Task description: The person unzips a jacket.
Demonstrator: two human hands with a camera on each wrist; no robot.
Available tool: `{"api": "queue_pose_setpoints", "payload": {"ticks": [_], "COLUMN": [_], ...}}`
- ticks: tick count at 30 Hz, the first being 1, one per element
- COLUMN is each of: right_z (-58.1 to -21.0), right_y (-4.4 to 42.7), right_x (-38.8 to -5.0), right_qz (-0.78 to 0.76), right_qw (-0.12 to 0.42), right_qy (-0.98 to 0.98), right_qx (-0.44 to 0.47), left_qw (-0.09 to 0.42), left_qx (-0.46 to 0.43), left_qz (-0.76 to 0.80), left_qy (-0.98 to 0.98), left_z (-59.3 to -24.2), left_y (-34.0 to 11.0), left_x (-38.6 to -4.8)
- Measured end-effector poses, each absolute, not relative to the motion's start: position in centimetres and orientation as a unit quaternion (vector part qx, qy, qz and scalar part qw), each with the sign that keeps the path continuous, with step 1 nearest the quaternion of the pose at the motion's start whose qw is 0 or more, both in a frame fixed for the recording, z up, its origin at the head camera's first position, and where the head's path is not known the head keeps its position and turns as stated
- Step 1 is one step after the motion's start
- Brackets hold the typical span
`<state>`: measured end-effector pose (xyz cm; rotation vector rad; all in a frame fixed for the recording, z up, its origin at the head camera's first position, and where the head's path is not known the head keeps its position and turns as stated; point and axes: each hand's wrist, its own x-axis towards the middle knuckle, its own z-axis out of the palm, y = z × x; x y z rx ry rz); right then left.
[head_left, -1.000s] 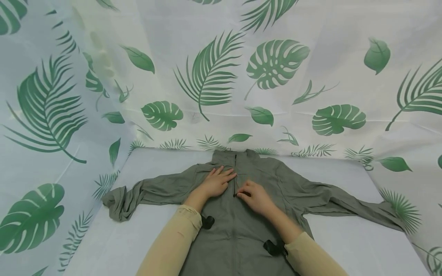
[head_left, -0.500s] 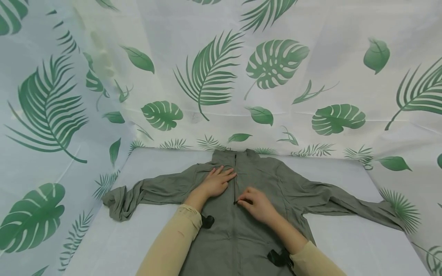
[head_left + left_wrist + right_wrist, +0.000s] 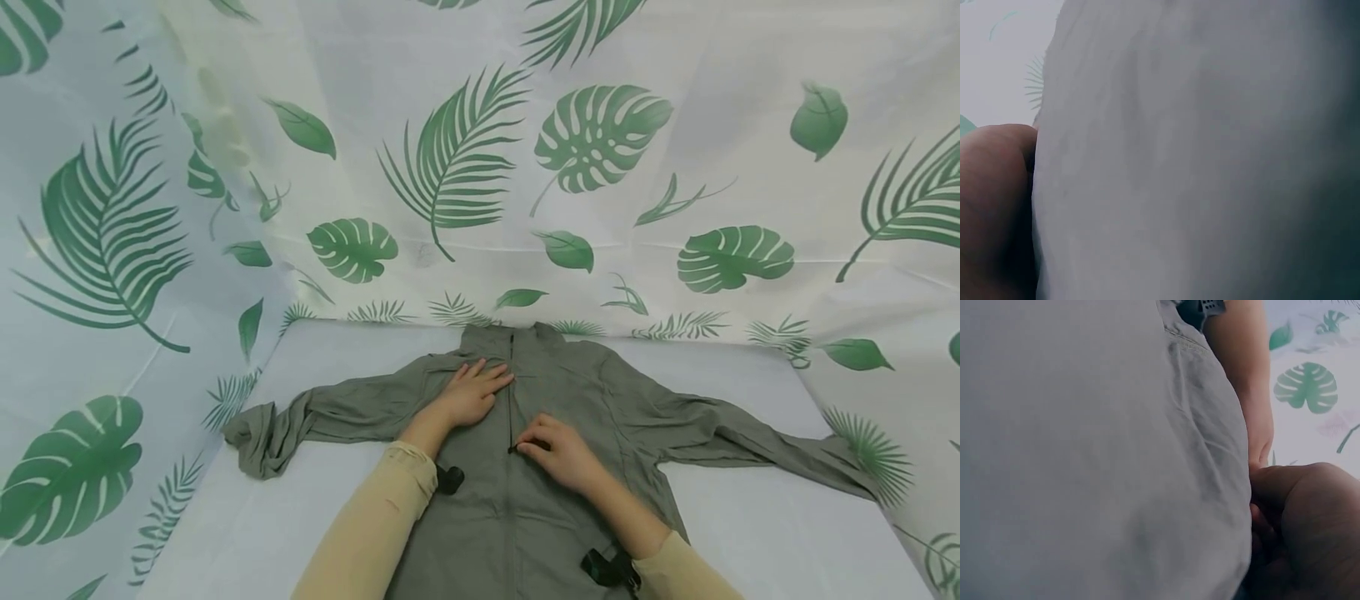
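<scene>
A grey-green jacket [image 3: 480, 500] lies spread face up, its collar toward the back wall and both sleeves stretched sideways. My left hand [image 3: 470, 396] rests with spread, straight fingers on the chest, just left of the front zipper [image 3: 511, 400]. With thumb and forefinger my right hand [image 3: 564, 450] pinches the zipper pull [image 3: 513, 450] at mid-chest; the zipper is parted above it. In the left wrist view, jacket cloth [image 3: 1147, 156] fills most of the picture beside part of the left hand [image 3: 991, 194]. The right wrist view shows the right hand [image 3: 1316, 519] partly behind cloth.
The jacket's left-side sleeve [image 3: 262, 442] is bunched at its cuff; the right-side sleeve [image 3: 750, 437] lies nearly straight. Beneath is a white table surface [image 3: 787, 533]. Leaf-printed white sheeting [image 3: 480, 167] hangs behind and at both sides. Black wrist cameras [image 3: 603, 567] sit at the wrists.
My right hand has drawn the zipper pull a short way down the jacket front, toward the hem, lengthening the parted stretch. The left hand has stayed in place on the chest.
</scene>
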<state>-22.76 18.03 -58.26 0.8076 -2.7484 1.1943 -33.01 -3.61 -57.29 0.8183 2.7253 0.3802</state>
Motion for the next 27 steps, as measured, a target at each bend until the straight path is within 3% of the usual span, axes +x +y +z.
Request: {"api": "queue_pose_setpoints", "payload": {"ticks": [9,19,27], "right_z": [-58.8,-58.9,-58.8], "right_y": [17.6,18.0,18.3], "right_x": [-23.6,-23.3,-23.2], "right_qz": [0.370,0.376,0.382], "right_qw": [0.013,0.012,0.014], "right_qy": [-0.889,-0.887,-0.885], "right_qx": [0.269,0.266,0.265], "left_qw": [0.095,0.120,0.093], "left_qx": [0.296,0.374,0.393], "left_qz": [0.151,0.131,0.157], "left_qy": [0.939,0.910,0.901], "left_z": [-56.6,-55.8,-57.2], "left_y": [-4.1,-5.5,-5.4], "left_x": [-31.5,-27.5,-26.3]}}
